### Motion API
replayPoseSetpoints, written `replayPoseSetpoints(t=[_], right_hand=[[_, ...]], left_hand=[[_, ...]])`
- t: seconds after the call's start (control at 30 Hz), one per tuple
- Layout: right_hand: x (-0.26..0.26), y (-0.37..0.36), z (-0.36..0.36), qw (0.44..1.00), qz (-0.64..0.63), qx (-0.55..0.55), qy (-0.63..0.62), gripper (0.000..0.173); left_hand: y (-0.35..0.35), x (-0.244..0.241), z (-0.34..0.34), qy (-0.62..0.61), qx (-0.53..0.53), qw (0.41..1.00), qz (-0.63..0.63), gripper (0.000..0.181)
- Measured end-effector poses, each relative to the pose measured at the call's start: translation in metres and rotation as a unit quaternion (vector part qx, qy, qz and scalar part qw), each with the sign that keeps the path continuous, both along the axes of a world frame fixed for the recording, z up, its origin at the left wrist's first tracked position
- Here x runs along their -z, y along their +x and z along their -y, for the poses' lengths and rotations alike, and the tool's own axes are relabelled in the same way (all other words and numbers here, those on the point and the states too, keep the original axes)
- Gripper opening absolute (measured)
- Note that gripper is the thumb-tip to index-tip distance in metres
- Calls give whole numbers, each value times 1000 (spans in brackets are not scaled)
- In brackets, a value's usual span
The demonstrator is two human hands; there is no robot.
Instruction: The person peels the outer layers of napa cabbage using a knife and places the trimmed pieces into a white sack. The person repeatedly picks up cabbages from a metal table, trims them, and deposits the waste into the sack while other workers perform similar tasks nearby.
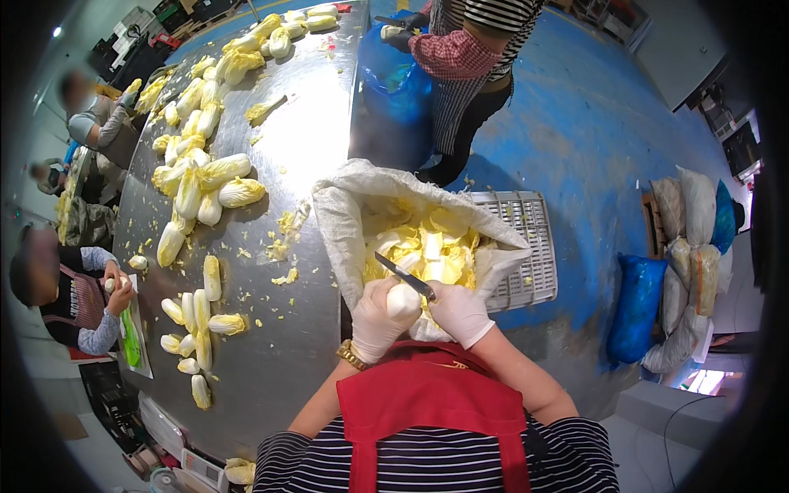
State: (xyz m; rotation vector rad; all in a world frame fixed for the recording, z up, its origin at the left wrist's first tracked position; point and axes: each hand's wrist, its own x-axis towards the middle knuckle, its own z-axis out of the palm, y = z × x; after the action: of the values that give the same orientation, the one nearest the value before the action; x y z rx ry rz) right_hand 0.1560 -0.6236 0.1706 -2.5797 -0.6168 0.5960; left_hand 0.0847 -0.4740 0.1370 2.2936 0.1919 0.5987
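Observation:
My left hand (376, 320), in a white glove, is closed around a napa cabbage (404, 302) whose pale base faces up. A knife (404, 274) is gripped by my right hand (459, 311), also gloved; its dark blade points up and left, crossing just above the cabbage. Both hands are over the near side of an open white woven sack (345, 203). Yellow and white cabbage leaves (431, 240) lie inside the sack. The knife's handle is mostly hidden in my fist.
A metal table (296, 345) at the left bears several napa cabbages (200, 191) and leaf scraps. A white plastic crate (524, 246) is right of the sack. Co-workers stand across the table and beyond the sack, beside a blue bag (394, 80). Filled sacks (638, 308) lie at far right.

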Motion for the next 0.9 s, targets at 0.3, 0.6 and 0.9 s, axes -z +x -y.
replayPoseSetpoints(t=[0.3, 0.6, 0.9], right_hand=[[-27, -16, 4, 995, -50, -40, 77, 19], [-28, -16, 9, 994, -57, -59, 73, 19], [-24, -18, 5, 995, -78, -47, 43, 18]], left_hand=[[-1, 13, -19, 17, 43, 998, -40, 50], [0, 8, -19, -32, 71, 996, -38, 52], [3, 7, -20, 120, 83, 989, 10, 50]])
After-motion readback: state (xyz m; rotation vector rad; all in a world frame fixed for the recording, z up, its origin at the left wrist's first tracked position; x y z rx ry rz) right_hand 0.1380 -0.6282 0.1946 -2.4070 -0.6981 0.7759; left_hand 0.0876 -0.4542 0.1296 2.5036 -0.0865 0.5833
